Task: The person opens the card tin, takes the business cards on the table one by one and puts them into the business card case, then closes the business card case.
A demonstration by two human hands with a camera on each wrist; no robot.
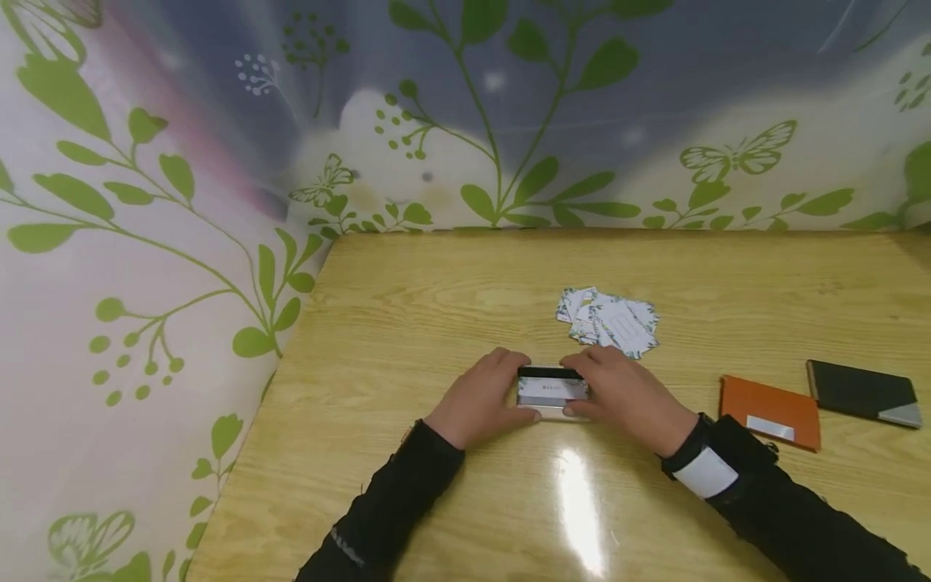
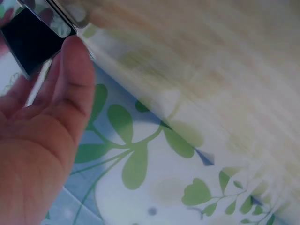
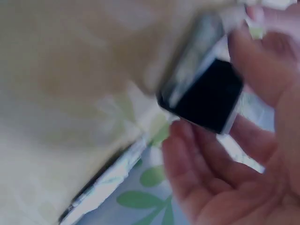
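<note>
Nearest, the left hand (image 1: 482,398) and right hand (image 1: 627,394) both grip an open card case (image 1: 550,390) on the table (image 1: 436,307), cards already inside (count unclear). Beyond, the loose card pile (image 1: 609,321) is apparently not yet loaded.

An orange case (image 1: 769,411) and a black case (image 1: 862,391) lie on the wooden table (image 1: 436,323).

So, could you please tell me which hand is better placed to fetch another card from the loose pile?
The right hand, probably: the loose cards lie just beyond its fingers, while the left hand holds the card case on its far side.
</note>
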